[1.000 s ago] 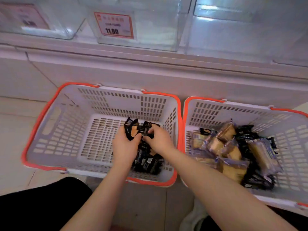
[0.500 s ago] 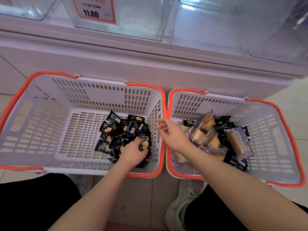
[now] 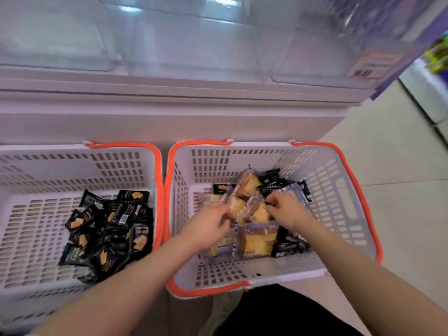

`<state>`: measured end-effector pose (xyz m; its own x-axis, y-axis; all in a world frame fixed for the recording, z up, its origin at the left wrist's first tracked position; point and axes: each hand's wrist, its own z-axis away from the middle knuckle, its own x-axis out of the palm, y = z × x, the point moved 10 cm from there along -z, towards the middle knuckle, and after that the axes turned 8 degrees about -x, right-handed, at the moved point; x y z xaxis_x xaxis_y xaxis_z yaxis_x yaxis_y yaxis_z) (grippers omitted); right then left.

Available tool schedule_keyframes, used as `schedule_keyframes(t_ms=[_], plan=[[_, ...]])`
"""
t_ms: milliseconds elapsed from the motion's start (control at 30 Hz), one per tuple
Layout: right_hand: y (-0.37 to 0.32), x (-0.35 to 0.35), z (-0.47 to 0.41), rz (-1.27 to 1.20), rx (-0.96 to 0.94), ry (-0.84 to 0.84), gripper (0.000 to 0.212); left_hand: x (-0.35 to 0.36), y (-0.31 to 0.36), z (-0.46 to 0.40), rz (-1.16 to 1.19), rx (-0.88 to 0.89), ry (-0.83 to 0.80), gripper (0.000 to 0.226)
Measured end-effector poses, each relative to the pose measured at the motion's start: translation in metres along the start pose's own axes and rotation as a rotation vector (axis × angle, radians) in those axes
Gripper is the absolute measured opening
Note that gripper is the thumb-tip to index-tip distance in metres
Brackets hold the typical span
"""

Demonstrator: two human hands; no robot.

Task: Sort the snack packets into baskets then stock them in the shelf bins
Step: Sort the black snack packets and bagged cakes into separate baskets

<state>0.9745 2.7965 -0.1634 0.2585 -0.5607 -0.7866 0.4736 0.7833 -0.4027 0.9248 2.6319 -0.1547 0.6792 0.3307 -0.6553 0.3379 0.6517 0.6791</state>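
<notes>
Two white baskets with orange rims stand side by side on the floor. The left basket [image 3: 158, 180] holds a pile of black snack packets [image 3: 111, 231]. In the right basket [image 3: 351, 180], clear-wrapped yellow cake packets [image 3: 257, 241] lie mixed with black packets [image 3: 271, 180]. Both my hands are inside the right basket. My left hand [image 3: 208, 226] rests with curled fingers against a clear cake packet; its grip is hidden. My right hand [image 3: 286, 212] pinches the edge of a black packet in the pile.
Clear plastic shelf bins [image 3: 194, 44] sit above a white shelf base [image 3: 169, 117] just behind the baskets. A price label [image 3: 373, 61] hangs on the right bin. Tiled floor [image 3: 400, 166] opens to the right. My dark-clothed leg [image 3: 278, 314] is below the right basket.
My left hand left the black packets in the left basket and crossed into the right basket. My right hand reached deeper into the mixed pile. The view swung right.
</notes>
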Motion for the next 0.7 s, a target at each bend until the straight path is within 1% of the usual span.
schedule_keyframes(t_ms=[100,167,233,300,367,433,533,567,633,700], plan=[[0.082,0.002,0.009,-0.044,0.214,0.116,0.032,0.043,-0.001,-0.026,-0.077,-0.061,-0.156,0.024],[0.120,0.006,0.010,-0.035,0.312,0.164,0.040,0.064,0.000,-0.041,-0.096,-0.085,-0.218,0.024],[0.143,0.009,0.002,-0.008,0.332,0.202,0.052,0.081,0.002,-0.056,-0.091,-0.109,-0.251,0.024],[0.158,0.011,-0.011,0.002,0.328,0.215,0.067,0.093,0.006,-0.070,-0.061,-0.123,-0.249,0.024],[0.172,0.017,-0.027,-0.009,0.347,0.184,0.080,0.105,0.010,-0.083,-0.004,-0.141,-0.246,0.024],[0.184,0.022,-0.040,0.022,0.381,0.150,0.089,0.115,0.012,-0.094,0.063,-0.178,-0.251,0.025],[0.190,0.024,-0.049,0.141,0.428,0.134,0.091,0.128,0.010,-0.106,0.206,-0.252,-0.268,0.024],[0.189,0.024,-0.050,0.129,0.436,0.137,0.090,0.132,0.009,-0.108,0.268,-0.283,-0.274,0.025],[0.181,0.027,-0.049,-0.082,0.423,0.183,0.083,0.136,0.008,-0.112,0.408,-0.351,-0.261,0.029],[0.157,0.030,-0.045,-0.306,0.328,0.236,0.075,0.137,0.004,-0.112,0.561,-0.428,-0.224,0.033]])
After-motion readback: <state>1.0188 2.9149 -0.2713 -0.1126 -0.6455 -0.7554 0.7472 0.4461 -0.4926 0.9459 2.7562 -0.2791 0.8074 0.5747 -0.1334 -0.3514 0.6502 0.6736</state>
